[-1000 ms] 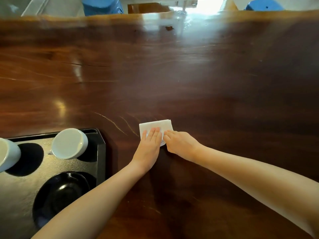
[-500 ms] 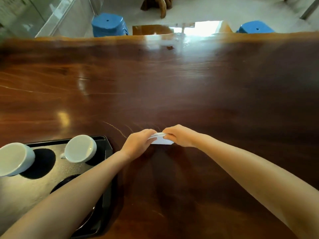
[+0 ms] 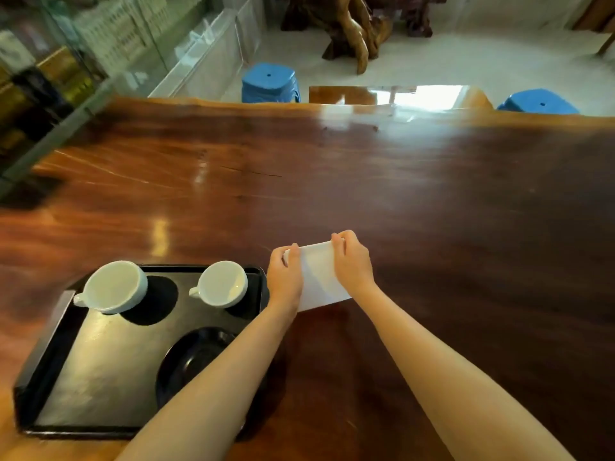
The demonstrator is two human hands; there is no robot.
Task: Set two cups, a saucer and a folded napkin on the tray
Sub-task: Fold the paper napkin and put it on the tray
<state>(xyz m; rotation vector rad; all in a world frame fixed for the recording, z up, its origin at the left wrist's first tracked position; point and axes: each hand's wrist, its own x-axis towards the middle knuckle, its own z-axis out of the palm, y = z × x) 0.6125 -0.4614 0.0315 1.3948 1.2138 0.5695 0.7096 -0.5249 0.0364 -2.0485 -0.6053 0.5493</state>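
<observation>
Here, no brand, label or legible writing shows on anything; the pale boxes behind the glass panels [image 3: 206, 58] in the upper left of the frame are too blurred to read. At the lower left, a black rectangular tray [image 3: 50, 371] sits on the glossy dark reddish-brown wooden table [image 3: 432, 201], which reflects light in bright patches. On the tray's far side stand two white ceramic cups with small handles, the larger cup [image 3: 113, 287] to the left and the smaller cup [image 3: 221, 283] to its right, well apart. Nearer the viewer on the tray lies a black round saucer [image 3: 189, 361], partly hidden by the left forearm. Just right of the tray's far right corner, the left hand [image 3: 285, 277] grips the left edge of a white folded napkin [image 3: 319, 277], fingers curled over its top edge; the right hand [image 3: 352, 261] pinches the napkin's right edge between thumb and fingers. The napkin is off the tray, held over the table between both hands. Beyond the table's far edge, in the upper part of the frame, stand two blue plastic stools [image 3: 270, 82], a carved wooden root piece [image 3: 352, 28] and a pale floor [image 3: 482, 61].
</observation>
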